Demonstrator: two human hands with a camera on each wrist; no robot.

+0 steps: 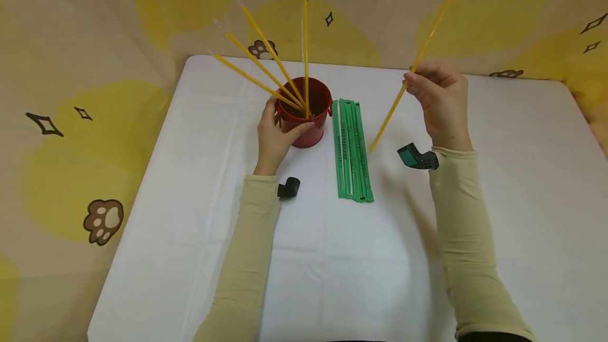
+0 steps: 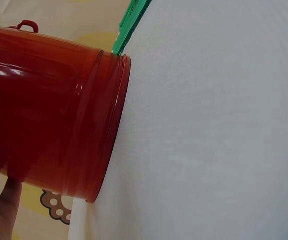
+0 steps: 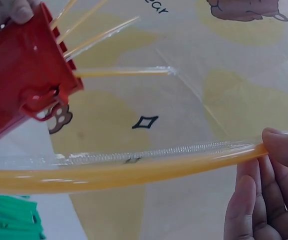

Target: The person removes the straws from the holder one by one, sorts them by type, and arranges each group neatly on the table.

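Note:
A small red metal bucket (image 1: 306, 133) stands upright on the white table, with several yellow straws (image 1: 266, 75) in clear wrappers fanning out of it. My left hand (image 1: 274, 139) grips the bucket's side, its thumb along the front near the rim. To the right, my right hand (image 1: 444, 99) pinches one more wrapped yellow straw (image 1: 391, 110) between thumb and fingers, aslant and away from the bucket. In the right wrist view the clear wrapper shows along this straw (image 3: 134, 177). Between the hands lies a row of slim green packets (image 1: 351, 152), just right of the bucket.
A white cloth covers the table (image 1: 304, 278). Behind and to the left hangs a beige and yellow patterned cloth (image 1: 71, 146) with paw prints. Each wrist carries a small dark camera, such as the right wrist camera (image 1: 418, 157).

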